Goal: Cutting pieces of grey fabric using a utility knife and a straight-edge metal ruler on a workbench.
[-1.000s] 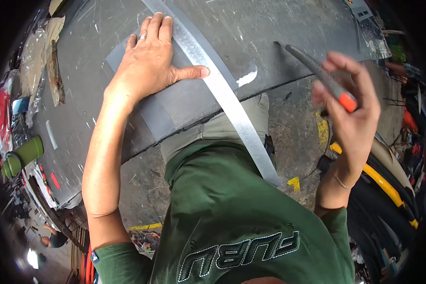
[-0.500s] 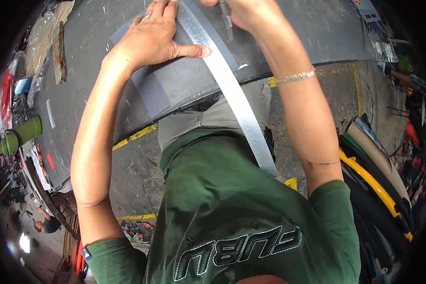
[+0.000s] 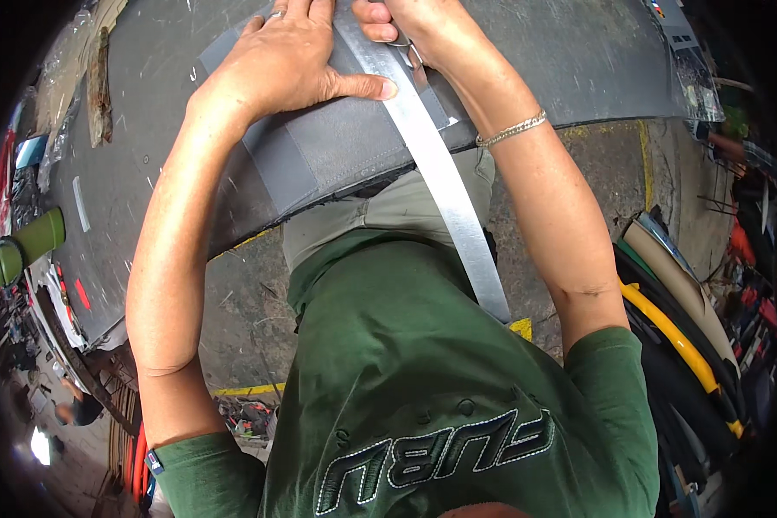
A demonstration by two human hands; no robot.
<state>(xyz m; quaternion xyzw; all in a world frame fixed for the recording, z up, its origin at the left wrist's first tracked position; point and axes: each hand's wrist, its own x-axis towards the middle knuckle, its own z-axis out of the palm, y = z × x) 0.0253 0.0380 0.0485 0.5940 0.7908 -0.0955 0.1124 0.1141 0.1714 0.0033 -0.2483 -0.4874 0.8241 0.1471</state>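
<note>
My left hand (image 3: 287, 62) lies spread on a grey leather-like sheet (image 3: 341, 138) with stitched lines, its thumb pressing on a long metal ruler (image 3: 436, 168). The ruler runs slantwise over the sheet, and its near end sticks out past the table edge in front of my shirt. Just right of the ruler, my right hand (image 3: 419, 28) is closed round a slim metal tool (image 3: 417, 67). The tool's flat end points down toward the sheet beside the ruler's edge; its exact kind is hard to make out. The fingertips of my left hand are cut off by the upper border.
A dark worktable (image 3: 561, 60) spreads under the work. At its left lie a wooden stick (image 3: 100, 86), plastic wrapping and a green cylindrical container (image 3: 39, 237). Rolls of material, one yellow (image 3: 673, 332), stand at the lower right. Another person (image 3: 82, 406) is at the far lower left.
My right hand has moved left and closer to the ruler, bringing the tool to the ruler's edge. My left hand keeps pressing on the ruler and sheet.
</note>
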